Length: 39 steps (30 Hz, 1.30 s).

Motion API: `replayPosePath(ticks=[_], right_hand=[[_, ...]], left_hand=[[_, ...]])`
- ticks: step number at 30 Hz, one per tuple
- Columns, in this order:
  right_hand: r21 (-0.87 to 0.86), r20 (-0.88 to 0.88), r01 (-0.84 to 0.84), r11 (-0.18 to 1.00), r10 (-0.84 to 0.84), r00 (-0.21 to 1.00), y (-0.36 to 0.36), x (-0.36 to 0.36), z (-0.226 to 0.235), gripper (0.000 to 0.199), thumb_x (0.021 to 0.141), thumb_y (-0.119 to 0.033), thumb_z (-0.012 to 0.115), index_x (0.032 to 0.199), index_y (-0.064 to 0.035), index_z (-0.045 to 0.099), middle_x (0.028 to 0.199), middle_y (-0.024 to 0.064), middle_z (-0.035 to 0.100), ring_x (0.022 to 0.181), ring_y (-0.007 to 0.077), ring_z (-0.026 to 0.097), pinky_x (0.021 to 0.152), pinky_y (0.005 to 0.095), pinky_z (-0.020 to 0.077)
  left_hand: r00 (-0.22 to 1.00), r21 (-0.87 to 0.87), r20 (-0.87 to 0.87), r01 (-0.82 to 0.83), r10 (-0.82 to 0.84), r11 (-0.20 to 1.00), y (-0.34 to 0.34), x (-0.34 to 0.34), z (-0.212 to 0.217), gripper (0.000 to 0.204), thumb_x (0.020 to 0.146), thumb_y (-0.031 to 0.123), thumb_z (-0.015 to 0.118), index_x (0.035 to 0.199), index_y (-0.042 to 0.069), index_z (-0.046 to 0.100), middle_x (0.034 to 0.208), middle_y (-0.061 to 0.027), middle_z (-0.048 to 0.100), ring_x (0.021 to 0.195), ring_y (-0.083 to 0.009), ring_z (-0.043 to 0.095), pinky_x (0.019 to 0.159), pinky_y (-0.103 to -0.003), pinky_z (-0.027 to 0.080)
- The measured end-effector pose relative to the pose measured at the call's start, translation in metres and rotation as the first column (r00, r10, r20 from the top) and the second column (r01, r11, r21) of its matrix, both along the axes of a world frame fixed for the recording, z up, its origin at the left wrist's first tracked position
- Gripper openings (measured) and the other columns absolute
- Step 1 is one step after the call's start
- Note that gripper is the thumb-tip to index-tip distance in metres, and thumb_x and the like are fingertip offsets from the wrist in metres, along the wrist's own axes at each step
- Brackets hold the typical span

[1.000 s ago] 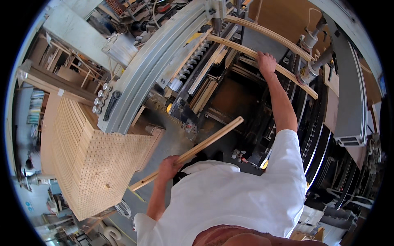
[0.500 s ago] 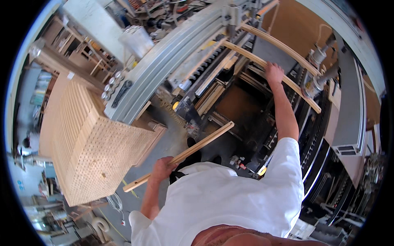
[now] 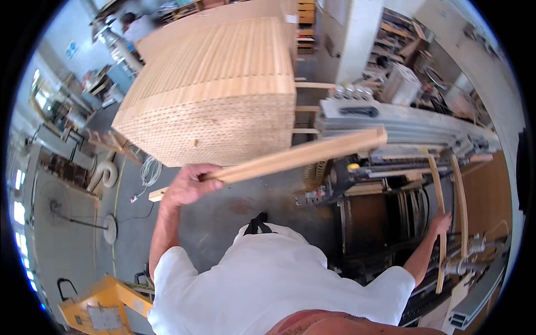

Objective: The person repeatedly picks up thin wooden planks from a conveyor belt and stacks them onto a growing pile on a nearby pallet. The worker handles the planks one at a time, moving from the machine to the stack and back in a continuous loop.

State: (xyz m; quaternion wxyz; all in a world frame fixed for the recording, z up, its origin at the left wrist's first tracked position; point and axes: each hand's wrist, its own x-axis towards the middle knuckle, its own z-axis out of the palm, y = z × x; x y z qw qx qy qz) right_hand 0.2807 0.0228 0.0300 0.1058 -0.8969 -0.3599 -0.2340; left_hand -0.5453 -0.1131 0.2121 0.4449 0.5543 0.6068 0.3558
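My left hand is closed around a wooden strip, which slants up to the right, slightly blurred, in front of a big stack of similar strips. The stack's end faces are dotted with small dark marks. Off to the right, my right hand has its fingers closed over a second wooden strip lying across the machine. Beside that one lies a third wooden strip, apart from my hand. The undersides of the fingers on my right hand are hidden.
A grey metal beam with a black-handled tool on it runs behind the machine. A yellow metal unit stands at lower left, near a standing fan. A coiled white cable lies by the stack. Another person is far back.
My view has turned left, toward the stack. My left hand has lifted its wooden strip up in front of the stack. My right hand stays at the strip on the machine.
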Motion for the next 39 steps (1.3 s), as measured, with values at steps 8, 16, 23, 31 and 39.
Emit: replayPosePath(ticks=[8, 16, 23, 31, 39], right_hand=[[0.741, -0.235, -0.319, 0.591, 0.674, 0.701, 0.025, -0.226, 0.016, 0.038, 0.095, -0.025, 0.063, 0.119, 0.0046, 0.064, 0.106, 0.0173, 0.07, 0.093, 0.0237, 0.067, 0.083, 0.0343, 0.0531], [0.755, -0.512, -0.31, 0.578, 0.814, 0.274, -0.003, -0.496, -0.044, 0.027, 0.095, -0.01, 0.063, 0.117, 0.005, 0.062, 0.106, 0.0085, 0.066, 0.095, 0.0157, 0.06, 0.085, 0.0281, 0.0505], [0.448, -0.686, -0.39, 0.805, 0.589, 0.427, -0.083, -0.581, -0.091, 0.024, 0.088, -0.007, 0.065, 0.108, 0.006, 0.067, 0.087, 0.011, 0.068, 0.075, 0.0162, 0.063, 0.072, 0.0297, 0.051], [0.382, -0.768, -0.113, 0.917, 0.383, 0.513, -0.167, -0.594, -0.12, 0.024, 0.092, -0.01, 0.062, 0.108, 0.0077, 0.065, 0.083, 0.0121, 0.068, 0.07, 0.0158, 0.063, 0.067, 0.0298, 0.0515], [0.43, -0.819, -0.02, 0.903, 0.399, 0.412, -0.198, -0.604, -0.154, 0.026, 0.093, -0.016, 0.062, 0.112, 0.0021, 0.067, 0.099, 0.0126, 0.07, 0.089, 0.0188, 0.066, 0.081, 0.031, 0.0512]], left_hand=[[0.843, 0.362, -0.069, -0.478, 0.534, 0.801, 0.039, -0.21, 0.073, 0.038, 0.09, 0.035, 0.069, 0.107, 0.0, 0.07, 0.083, -0.0035, 0.068, 0.073, -0.0124, 0.062, 0.066, -0.027, 0.048], [0.532, 0.383, -0.572, -0.5, 0.624, 0.777, 0.208, -0.44, 0.061, 0.056, 0.074, 0.041, 0.067, 0.104, -0.007, 0.069, 0.098, -0.0263, 0.069, 0.089, -0.0287, 0.07, 0.081, -0.035, 0.053], [0.446, 0.323, -0.725, -0.452, 0.524, 0.831, 0.31, -0.523, 0.013, 0.058, 0.073, 0.043, 0.065, 0.101, -0.007, 0.071, 0.107, -0.03, 0.067, 0.106, -0.0377, 0.065, 0.094, -0.041, 0.05], [0.606, 0.332, -0.626, -0.362, 0.49, 0.871, 0.383, -0.523, 0.005, 0.06, 0.08, 0.049, 0.059, 0.097, -0.007, 0.071, 0.1, -0.0303, 0.068, 0.104, -0.0372, 0.066, 0.092, -0.041, 0.05], [0.038, 0.579, -0.807, 0.256, 0.59, 0.775, 0.427, -0.697, 0.062, 0.039, 0.098, 0.036, 0.046, 0.11, 0.007, 0.068, 0.107, -0.0167, 0.068, 0.091, -0.0351, 0.065, 0.072, -0.048, 0.052]])
